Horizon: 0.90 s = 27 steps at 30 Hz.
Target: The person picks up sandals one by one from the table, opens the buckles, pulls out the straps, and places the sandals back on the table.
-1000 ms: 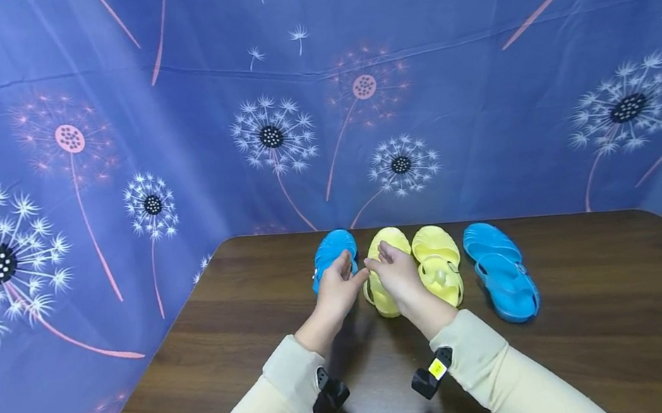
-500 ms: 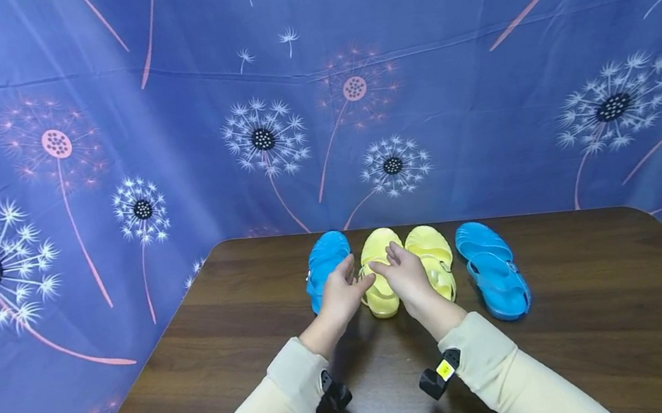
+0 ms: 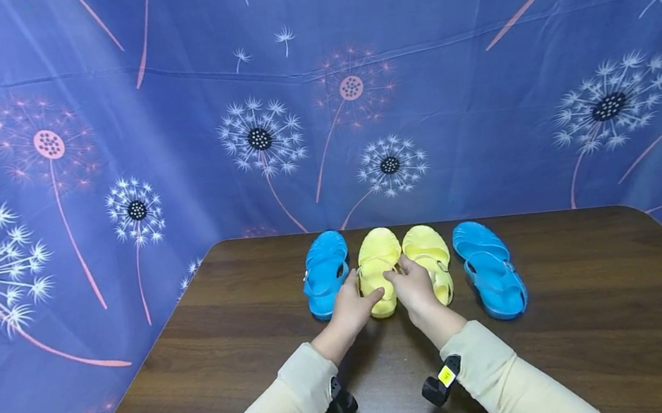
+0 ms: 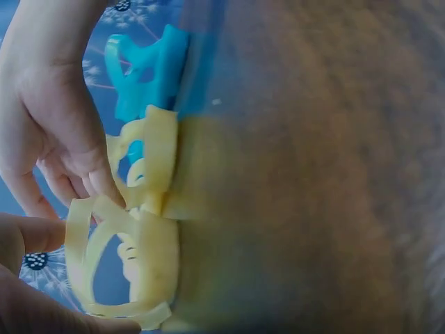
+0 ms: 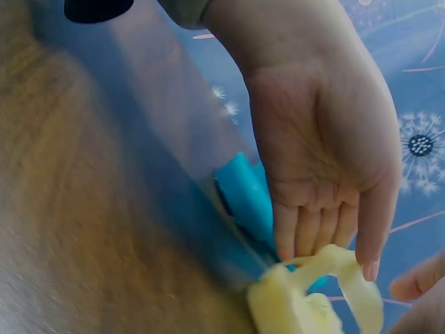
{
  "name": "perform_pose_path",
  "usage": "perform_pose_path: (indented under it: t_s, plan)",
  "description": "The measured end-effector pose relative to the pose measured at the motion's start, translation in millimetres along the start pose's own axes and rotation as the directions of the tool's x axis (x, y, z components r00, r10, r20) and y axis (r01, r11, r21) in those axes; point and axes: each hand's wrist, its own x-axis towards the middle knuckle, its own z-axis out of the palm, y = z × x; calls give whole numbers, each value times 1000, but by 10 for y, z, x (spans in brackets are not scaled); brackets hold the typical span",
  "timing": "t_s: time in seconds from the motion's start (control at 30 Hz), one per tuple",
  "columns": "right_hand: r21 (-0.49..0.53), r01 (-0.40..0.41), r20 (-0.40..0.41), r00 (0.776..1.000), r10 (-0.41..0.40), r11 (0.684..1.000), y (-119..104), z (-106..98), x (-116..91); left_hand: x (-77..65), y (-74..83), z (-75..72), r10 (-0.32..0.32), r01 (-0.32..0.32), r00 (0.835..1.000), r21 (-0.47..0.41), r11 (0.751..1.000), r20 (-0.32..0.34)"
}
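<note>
In the head view, both hands are at the left yellow sandal (image 3: 378,246). My left hand (image 3: 352,312) is along its left side, the thumb reaching over its heel strap. My right hand (image 3: 418,290) comes down between it and the right yellow sandal (image 3: 426,242), thumb toward the strap. In the left wrist view, the left thumb and fingers lie on either side of the sandal's heel end (image 4: 160,257). The right wrist view shows straight right fingers and the thumb at the strap (image 5: 337,261); fingertip contact is partly hidden.
A blue sandal (image 3: 323,275) lies left of the yellow ones, another blue sandal (image 3: 496,278) to the right. All are in a row near the far edge of the brown wooden table (image 3: 603,308). A blue dandelion-print curtain (image 3: 457,102) hangs behind.
Both hands have lowered from above onto the left yellow sandal; the left hand moved right, off the left blue sandal. The head view has shifted slightly. The sandals keep their places.
</note>
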Motion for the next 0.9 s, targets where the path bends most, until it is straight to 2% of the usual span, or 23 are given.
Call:
perform_pose_path:
  t_s: [0.2, 0.4, 0.47, 0.7, 0.9]
  plan:
    - [63, -52, 36, 998, 50, 997, 153, 71, 38, -38, -41, 64, -35, 35, 999, 13, 999, -5]
    - [85, -60, 73, 996, 54, 995, 192, 70, 69, -57, -29, 126, -17, 21, 999, 97, 995, -38]
    - [84, -69, 84, 995, 62, 994, 188, 71, 61, -64, -19, 129, -22, 28, 998, 100, 995, -53]
    - [72, -52, 43, 998, 49, 996, 202, 99, 59, -74, 10, 130, -54, 57, 997, 50, 997, -62]
    - [69, -48, 24, 999, 46, 996, 208, 100, 61, -68, 29, 161, -77, 82, 994, 59, 995, -80]
